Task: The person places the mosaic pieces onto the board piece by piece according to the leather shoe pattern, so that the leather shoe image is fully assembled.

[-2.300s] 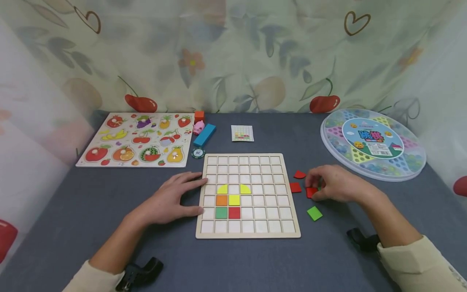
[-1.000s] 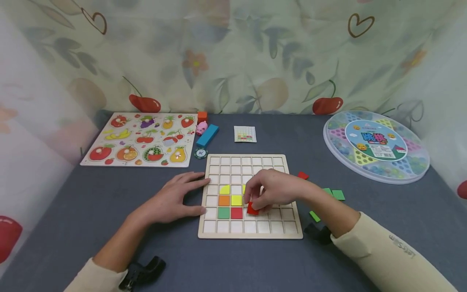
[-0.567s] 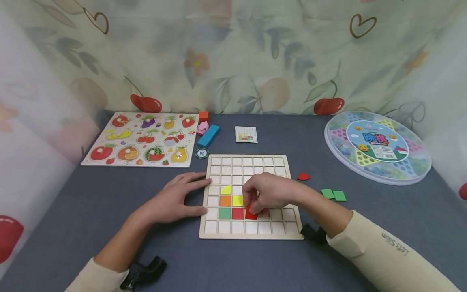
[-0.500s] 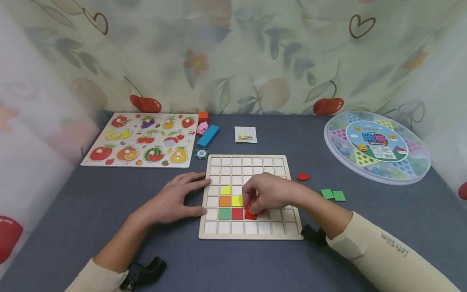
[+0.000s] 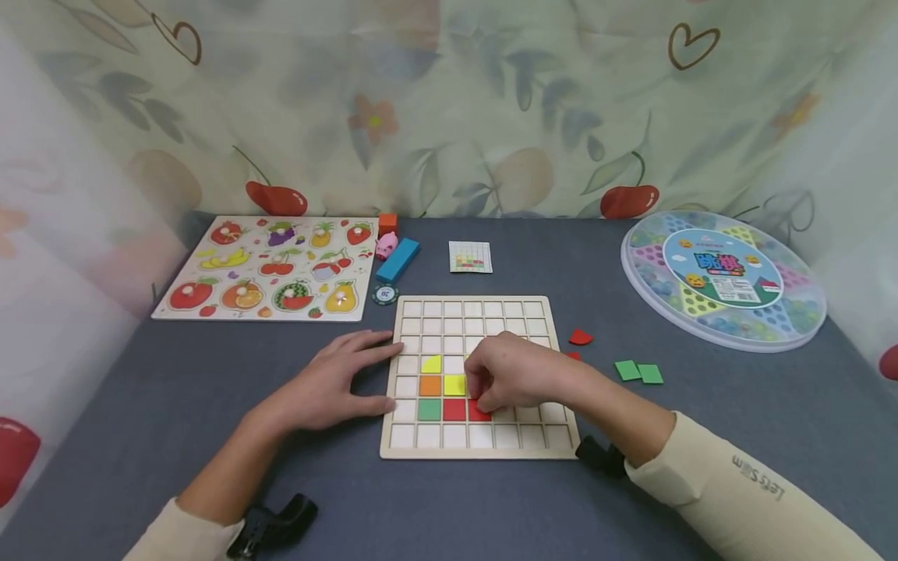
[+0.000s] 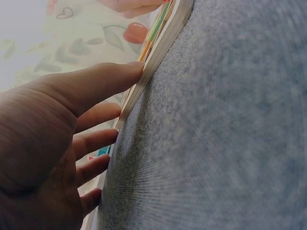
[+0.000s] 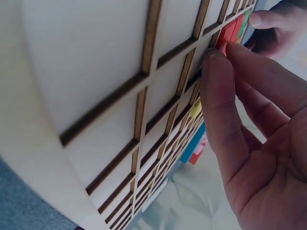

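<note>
A wooden grid board point(image 5: 479, 453) lies in the middle of the table. My left hand point(image 5: 337, 382) rests along its left edge with fingers spread; the left wrist view has the thumb point(image 6: 108, 81) touching the rim. My right hand point(image 5: 515, 370) bends over the board, thumb and forefinger pinching a red square tile point(image 5: 479, 411) that sits level in a cell. To that tile's left are another red tile point(image 5: 454, 410) and a green tile point(image 5: 429, 410). Above these lie an orange tile point(image 5: 430, 386), a yellow square point(image 5: 454, 385) and a yellow quarter-round tile point(image 5: 431, 365).
Right of the board are a red rounded tile point(image 5: 580, 336) and two green tiles point(image 5: 649, 374). Behind it stands a small pattern card point(image 5: 471, 257). A fruit puzzle board point(image 5: 266, 269), blue block point(image 5: 397, 260) and poker chip point(image 5: 385, 294) are back left; a round game box point(image 5: 722, 280) is back right.
My right hand has carried the red square tile leftward from beside the board. Half a second ago it sat askew over the cell; now it lies straight. My left hand has stayed put.
</note>
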Action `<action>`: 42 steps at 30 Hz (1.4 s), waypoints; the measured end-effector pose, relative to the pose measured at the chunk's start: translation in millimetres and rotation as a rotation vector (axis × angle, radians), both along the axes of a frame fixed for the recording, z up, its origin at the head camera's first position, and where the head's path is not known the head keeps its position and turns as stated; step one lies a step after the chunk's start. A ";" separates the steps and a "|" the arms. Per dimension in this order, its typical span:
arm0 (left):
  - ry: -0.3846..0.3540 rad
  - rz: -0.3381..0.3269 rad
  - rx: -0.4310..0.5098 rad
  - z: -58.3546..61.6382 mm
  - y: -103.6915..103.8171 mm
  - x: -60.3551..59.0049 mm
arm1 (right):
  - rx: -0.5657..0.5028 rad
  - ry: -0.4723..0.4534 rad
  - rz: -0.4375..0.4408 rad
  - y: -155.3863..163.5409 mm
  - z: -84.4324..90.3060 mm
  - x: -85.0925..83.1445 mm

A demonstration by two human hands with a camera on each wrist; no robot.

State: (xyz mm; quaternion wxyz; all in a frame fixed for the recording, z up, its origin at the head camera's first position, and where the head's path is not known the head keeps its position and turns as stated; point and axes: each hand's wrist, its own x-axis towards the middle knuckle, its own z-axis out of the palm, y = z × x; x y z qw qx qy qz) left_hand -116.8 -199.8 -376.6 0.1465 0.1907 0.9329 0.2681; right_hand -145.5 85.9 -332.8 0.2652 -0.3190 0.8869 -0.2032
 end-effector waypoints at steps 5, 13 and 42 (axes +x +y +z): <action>0.001 -0.001 0.002 0.8 -0.2 -0.3 | -0.027 0.021 0.018 3.9 1.3 0.7; 0.020 -0.013 0.007 5.6 0.8 0.8 | -0.137 -0.064 0.012 32.0 9.7 -3.4; 0.003 -0.008 0.009 3.8 0.9 1.6 | -0.136 -0.178 -0.130 162.5 -0.2 3.2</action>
